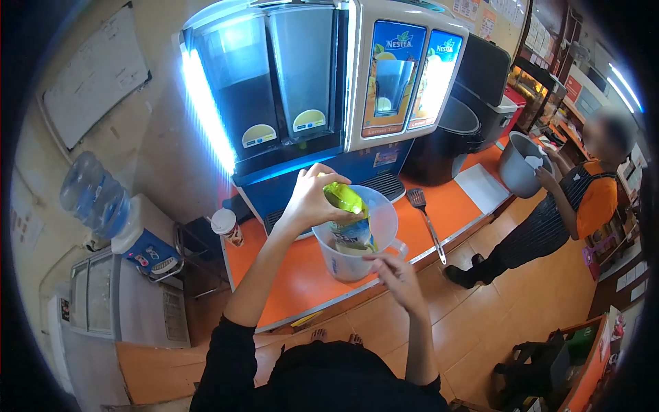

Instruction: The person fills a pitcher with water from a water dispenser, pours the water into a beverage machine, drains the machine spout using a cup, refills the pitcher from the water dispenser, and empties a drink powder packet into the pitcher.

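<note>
My left hand grips the top of a green and white packet, which is tilted down into a translucent plastic pitcher. The pitcher stands on the orange counter, its handle toward the right. My right hand is beside the pitcher's handle, fingers partly bent and some of them apart, with nothing visible in it. The packet's lower end is inside the pitcher, and whatever lies at the bottom cannot be made out.
Behind the pitcher is a drink dispenser. A slotted spatula and a paper sheet lie to the right, a lidded cup stands left. At right, a person in a striped apron holds a grey pot.
</note>
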`<state>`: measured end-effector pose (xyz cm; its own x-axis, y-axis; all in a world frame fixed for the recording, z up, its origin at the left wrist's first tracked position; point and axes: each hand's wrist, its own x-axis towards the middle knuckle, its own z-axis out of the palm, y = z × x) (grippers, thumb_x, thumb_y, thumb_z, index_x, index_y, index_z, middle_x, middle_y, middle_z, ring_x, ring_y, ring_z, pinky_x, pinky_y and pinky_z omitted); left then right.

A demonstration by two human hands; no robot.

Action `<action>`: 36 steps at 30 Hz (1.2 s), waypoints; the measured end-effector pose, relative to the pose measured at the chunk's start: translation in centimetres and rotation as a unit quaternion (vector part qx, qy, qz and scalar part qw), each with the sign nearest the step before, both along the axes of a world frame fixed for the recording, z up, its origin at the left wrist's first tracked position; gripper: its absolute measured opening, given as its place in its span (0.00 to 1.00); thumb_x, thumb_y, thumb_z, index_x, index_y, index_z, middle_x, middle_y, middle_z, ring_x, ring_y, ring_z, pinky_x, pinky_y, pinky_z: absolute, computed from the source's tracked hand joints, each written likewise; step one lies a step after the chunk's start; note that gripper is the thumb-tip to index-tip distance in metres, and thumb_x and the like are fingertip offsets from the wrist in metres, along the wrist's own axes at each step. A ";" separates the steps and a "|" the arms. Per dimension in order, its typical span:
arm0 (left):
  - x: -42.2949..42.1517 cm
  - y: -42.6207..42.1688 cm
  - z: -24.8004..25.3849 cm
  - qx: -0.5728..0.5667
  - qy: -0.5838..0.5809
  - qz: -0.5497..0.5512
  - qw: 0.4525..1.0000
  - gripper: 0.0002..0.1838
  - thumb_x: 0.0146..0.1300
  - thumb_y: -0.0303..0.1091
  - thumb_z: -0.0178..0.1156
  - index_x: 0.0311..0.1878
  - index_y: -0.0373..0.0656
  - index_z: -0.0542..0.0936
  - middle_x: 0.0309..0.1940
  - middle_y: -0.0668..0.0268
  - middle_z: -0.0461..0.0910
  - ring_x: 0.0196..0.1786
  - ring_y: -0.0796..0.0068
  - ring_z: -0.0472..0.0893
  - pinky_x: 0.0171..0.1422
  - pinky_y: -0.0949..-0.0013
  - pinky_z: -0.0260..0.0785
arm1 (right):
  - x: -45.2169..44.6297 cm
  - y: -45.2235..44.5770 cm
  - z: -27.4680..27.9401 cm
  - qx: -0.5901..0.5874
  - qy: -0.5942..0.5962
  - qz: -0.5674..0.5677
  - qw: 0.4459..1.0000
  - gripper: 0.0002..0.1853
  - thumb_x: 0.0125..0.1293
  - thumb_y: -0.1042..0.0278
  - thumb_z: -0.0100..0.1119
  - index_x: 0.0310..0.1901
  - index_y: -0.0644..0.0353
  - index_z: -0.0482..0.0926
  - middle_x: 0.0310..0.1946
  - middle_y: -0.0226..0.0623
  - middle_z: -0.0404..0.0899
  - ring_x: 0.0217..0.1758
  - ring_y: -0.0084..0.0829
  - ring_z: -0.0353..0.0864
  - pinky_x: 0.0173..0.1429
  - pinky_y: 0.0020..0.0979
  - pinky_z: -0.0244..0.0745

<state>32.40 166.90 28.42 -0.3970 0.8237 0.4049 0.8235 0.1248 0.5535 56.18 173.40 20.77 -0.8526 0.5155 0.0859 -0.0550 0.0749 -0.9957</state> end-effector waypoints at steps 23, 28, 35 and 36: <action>0.9 3.0 2.0 -0.008 0.057 0.013 0.998 0.44 0.26 0.68 0.74 0.43 0.43 0.84 0.46 0.55 0.71 0.50 0.50 0.69 0.53 0.56 0.69 | -7.0 5.5 4.7 0.326 0.045 -0.140 0.934 0.23 0.57 0.67 0.68 0.54 0.59 0.74 0.40 0.35 0.70 0.30 0.23 0.75 0.32 0.23 0.72; 1.7 2.5 2.8 -0.015 0.052 0.033 0.998 0.43 0.30 0.68 0.74 0.45 0.43 0.83 0.50 0.55 0.69 0.53 0.52 0.68 0.60 0.55 0.63 | -7.0 5.3 5.5 0.329 0.053 -0.145 0.932 0.21 0.59 0.70 0.63 0.54 0.62 0.73 0.41 0.35 0.71 0.35 0.25 0.75 0.34 0.23 0.72; 1.9 2.1 1.8 -0.012 0.048 0.046 0.998 0.41 0.31 0.65 0.75 0.46 0.45 0.82 0.53 0.53 0.65 0.54 0.47 0.66 0.59 0.50 0.65 | -7.1 5.8 4.7 0.346 0.031 -0.129 0.929 0.22 0.60 0.68 0.63 0.55 0.63 0.73 0.41 0.36 0.71 0.35 0.26 0.76 0.34 0.25 0.71; 2.1 2.0 1.7 -0.006 0.051 0.051 0.997 0.40 0.32 0.64 0.75 0.46 0.45 0.82 0.53 0.54 0.65 0.54 0.47 0.66 0.59 0.50 0.65 | -7.0 5.9 4.5 0.349 0.018 -0.120 0.929 0.22 0.60 0.66 0.63 0.55 0.63 0.73 0.40 0.36 0.72 0.35 0.27 0.76 0.34 0.25 0.71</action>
<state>34.49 168.88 30.08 -0.4359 0.7862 0.4381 0.8579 0.2158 0.4663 49.14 179.27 25.31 -0.7109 0.4975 0.4971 0.0138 0.7166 -0.6973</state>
